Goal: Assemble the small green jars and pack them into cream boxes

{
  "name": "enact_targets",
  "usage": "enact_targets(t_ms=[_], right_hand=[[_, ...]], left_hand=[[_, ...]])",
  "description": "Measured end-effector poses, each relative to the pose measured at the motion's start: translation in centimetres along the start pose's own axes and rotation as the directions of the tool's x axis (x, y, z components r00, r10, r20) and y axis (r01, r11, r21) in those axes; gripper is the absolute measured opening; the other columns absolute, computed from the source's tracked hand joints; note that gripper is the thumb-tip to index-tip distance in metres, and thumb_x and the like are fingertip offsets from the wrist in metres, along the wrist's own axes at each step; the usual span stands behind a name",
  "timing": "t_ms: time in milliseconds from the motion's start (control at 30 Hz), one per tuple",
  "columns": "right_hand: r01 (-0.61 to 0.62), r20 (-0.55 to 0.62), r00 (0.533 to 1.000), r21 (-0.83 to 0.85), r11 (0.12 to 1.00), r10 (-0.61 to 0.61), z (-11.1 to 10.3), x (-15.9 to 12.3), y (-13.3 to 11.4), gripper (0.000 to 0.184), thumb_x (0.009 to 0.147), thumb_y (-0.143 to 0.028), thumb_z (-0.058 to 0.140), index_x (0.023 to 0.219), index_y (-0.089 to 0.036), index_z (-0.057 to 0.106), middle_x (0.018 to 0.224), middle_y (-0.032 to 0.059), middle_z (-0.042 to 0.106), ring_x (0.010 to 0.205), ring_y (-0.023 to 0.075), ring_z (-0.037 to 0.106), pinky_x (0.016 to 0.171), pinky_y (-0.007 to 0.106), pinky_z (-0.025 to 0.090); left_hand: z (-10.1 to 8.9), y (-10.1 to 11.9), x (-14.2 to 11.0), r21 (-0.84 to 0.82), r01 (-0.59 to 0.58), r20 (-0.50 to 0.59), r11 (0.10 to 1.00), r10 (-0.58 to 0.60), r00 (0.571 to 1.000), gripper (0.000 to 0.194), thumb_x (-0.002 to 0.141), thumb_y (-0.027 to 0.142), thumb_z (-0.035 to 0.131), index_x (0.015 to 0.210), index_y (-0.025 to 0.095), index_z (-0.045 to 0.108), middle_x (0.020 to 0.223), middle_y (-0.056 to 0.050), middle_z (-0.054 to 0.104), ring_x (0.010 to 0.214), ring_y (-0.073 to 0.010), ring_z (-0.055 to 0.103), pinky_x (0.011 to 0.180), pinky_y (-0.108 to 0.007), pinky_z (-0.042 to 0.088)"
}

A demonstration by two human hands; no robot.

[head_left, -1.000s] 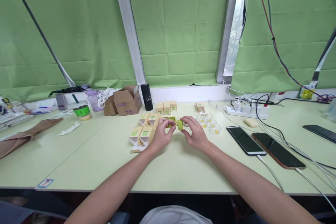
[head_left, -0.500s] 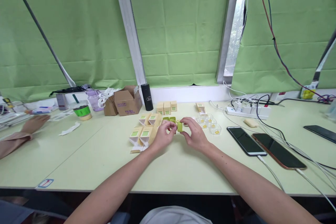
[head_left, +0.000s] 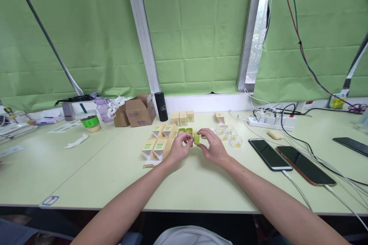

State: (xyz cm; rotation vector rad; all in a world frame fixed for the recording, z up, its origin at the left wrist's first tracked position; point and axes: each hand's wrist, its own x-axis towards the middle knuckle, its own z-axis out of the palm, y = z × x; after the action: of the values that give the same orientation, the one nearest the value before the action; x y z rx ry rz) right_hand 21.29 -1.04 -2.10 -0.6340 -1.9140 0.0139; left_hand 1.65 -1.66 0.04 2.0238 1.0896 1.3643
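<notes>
Between the thumb and fingers of my right hand [head_left: 212, 146] is a small olive-green box [head_left: 197, 138], held upright. My left hand [head_left: 181, 146] is pinched close to the box's left side; what its fingertips hold, if anything, is too small to make out. Just behind my left hand lie more green boxes [head_left: 185, 130], partly covered by the fingers. Left of that hand stand several beige cartons [head_left: 159, 146] with green labels and open flaps. Clear plastic cups [head_left: 229, 134] with yellow bits inside sit to the right of my right hand.
Small closed cartons [head_left: 183, 118] and a black cylinder [head_left: 161, 106] stand at the back, near a brown cardboard box [head_left: 140, 111]. On the right lie phones [head_left: 269, 154], cables and a power strip [head_left: 271, 122]. A drink cup [head_left: 91, 122] stands on the left.
My hands have dropped slightly, and the green box has turned more upright in my right hand. Another person's arm at the left has withdrawn from the table.
</notes>
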Motion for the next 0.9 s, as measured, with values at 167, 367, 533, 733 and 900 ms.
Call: enact_targets(t_ms=[167,367,533,733,900], right_hand=[[-0.009,0.001,1.0,0.007,1.0,0.009,0.02,-0.02,-0.02,0.046,0.089,-0.008,0.062,0.131,-0.026,0.055,0.124,0.0128,0.067,0.119,0.0314,0.065,0.095,0.053,0.064],[-0.018,-0.001,1.0,0.015,1.0,0.018,0.02,0.0,0.03,0.046,0.089,-0.009,0.063,0.131,-0.026,0.056,0.124,0.0127,0.067,0.118,0.0313,0.065,0.094,0.053,0.064],[-0.022,-0.001,1.0,0.012,1.0,0.022,-0.03,0.06,0.0,0.046,0.089,-0.009,0.063,0.131,-0.026,0.056,0.123,0.0123,0.068,0.118,0.0312,0.066,0.093,0.053,0.065],[-0.026,-0.005,1.0,0.016,1.0,0.026,0.02,-0.02,0.09,0.046,0.089,-0.01,0.063,0.131,-0.026,0.056,0.124,0.0123,0.068,0.118,0.0309,0.066,0.094,0.053,0.064],[-0.026,-0.008,1.0,0.014,1.0,0.026,-0.01,0.0,0.11,0.046,0.089,-0.01,0.063,0.132,-0.027,0.056,0.124,0.0122,0.068,0.116,0.0306,0.066,0.092,0.052,0.065]], left_hand=[[-0.05,-0.08,-0.04,0.006,0.006,-0.003,1.0,-0.006,1.0,0.015,0.096,0.029,0.061,0.084,0.02,0.064,0.079,-0.002,0.061,0.079,-0.0186,0.062,0.079,-0.034,0.05],[-0.12,-0.05,-0.02,0.007,0.013,0.003,1.0,-0.013,1.0,0.013,0.096,0.028,0.06,0.085,0.02,0.063,0.08,-0.002,0.061,0.079,-0.0185,0.061,0.08,-0.034,0.05],[-0.1,-0.16,-0.02,0.008,0.017,0.001,1.0,-0.017,1.0,0.014,0.096,0.028,0.06,0.085,0.02,0.063,0.08,-0.002,0.061,0.079,-0.0188,0.062,0.079,-0.034,0.05],[-0.06,-0.2,-0.03,0.002,0.019,0.002,1.0,-0.019,1.0,0.016,0.096,0.03,0.06,0.085,0.02,0.063,0.079,-0.002,0.061,0.079,-0.0187,0.062,0.079,-0.034,0.05],[-0.09,-0.31,-0.02,0.0,0.014,-0.008,1.0,-0.014,1.0,0.016,0.096,0.031,0.062,0.084,0.02,0.063,0.079,-0.002,0.062,0.079,-0.0189,0.062,0.079,-0.034,0.051]])
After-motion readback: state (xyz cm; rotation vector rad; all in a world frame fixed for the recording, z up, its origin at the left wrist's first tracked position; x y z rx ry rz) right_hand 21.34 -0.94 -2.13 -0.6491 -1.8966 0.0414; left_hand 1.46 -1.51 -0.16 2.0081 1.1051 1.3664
